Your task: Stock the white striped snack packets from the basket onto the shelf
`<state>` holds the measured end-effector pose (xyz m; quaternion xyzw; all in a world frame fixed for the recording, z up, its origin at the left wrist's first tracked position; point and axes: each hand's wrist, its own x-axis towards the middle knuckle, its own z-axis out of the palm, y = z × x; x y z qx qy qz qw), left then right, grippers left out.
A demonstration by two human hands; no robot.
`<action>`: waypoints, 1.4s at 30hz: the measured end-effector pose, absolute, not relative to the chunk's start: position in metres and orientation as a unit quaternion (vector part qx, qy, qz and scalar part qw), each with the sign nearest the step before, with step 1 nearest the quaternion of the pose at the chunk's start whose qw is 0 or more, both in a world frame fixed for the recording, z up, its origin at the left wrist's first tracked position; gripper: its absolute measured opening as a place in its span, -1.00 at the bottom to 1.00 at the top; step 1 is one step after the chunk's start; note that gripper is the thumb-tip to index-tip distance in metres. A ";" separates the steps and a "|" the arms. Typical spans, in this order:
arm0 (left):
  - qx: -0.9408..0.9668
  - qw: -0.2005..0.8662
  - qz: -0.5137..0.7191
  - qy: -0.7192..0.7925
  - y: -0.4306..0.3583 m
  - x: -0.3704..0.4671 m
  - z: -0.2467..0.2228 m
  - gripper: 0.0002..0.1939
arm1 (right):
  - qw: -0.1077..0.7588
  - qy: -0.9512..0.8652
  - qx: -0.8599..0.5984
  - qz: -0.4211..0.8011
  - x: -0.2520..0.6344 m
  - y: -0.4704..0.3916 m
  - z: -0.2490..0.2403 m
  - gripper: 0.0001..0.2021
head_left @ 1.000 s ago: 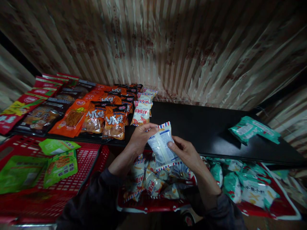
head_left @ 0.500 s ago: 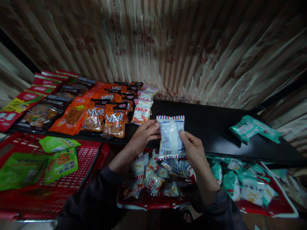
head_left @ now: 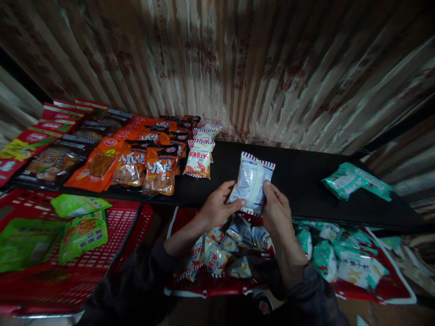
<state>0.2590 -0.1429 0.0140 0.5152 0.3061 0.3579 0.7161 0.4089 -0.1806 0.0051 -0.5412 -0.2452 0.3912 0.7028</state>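
Note:
Between my two hands is a white snack bag [head_left: 252, 183] with red-and-blue striped edges, its printed back and centre seam towards me, tilted a little. My left hand [head_left: 219, 203] grips its lower left corner, thumb on top. On the right edge, my right hand [head_left: 277, 203] pinches the bag with the thumb in front. Both hands are above the front edge of a black shelf [head_left: 292, 167]. Matching striped snack bags [head_left: 199, 158] lie in a short row on the shelf to the left. More of them [head_left: 214, 258] fill a red basket [head_left: 220, 287] below my hands.
Orange snack bags [head_left: 159, 170], dark packets [head_left: 52, 160] and red packets [head_left: 30, 140] cover the shelf's left part. A teal packet [head_left: 356, 181] lies at its right. Red baskets below hold green packets [head_left: 83, 235] at left and teal-and-white bags [head_left: 358, 267] at right. Pleated sheeting [head_left: 210, 68] hangs behind.
The bag has moved up and right and tilted clockwise. My left hand has shifted right and down to its lower corner, thumb now over the front. The view has shifted slightly.

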 end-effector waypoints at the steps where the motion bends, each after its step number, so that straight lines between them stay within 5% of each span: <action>1: 0.519 0.710 0.363 0.310 -0.143 0.260 0.013 -0.39 | 0.703 -0.249 -0.538 0.393 0.408 -0.181 0.005 -0.57; 10: 0.586 0.633 0.381 0.332 -0.144 0.262 0.008 -0.48 | 0.712 -0.249 -0.531 0.386 0.398 -0.180 0.011 -0.47; 20: 0.642 0.595 0.374 0.306 -0.153 0.261 0.012 -0.58 | 0.769 -0.166 -0.503 0.357 0.390 -0.178 0.018 -0.59; 32: 0.669 0.504 0.407 0.365 -0.161 0.262 0.025 -0.65 | 0.713 -0.187 -0.543 0.403 0.388 -0.182 0.017 -0.41; 42: 0.748 0.245 0.449 0.424 -0.152 0.252 0.032 -0.72 | 0.670 -0.276 -0.565 0.394 0.388 -0.187 0.016 -0.15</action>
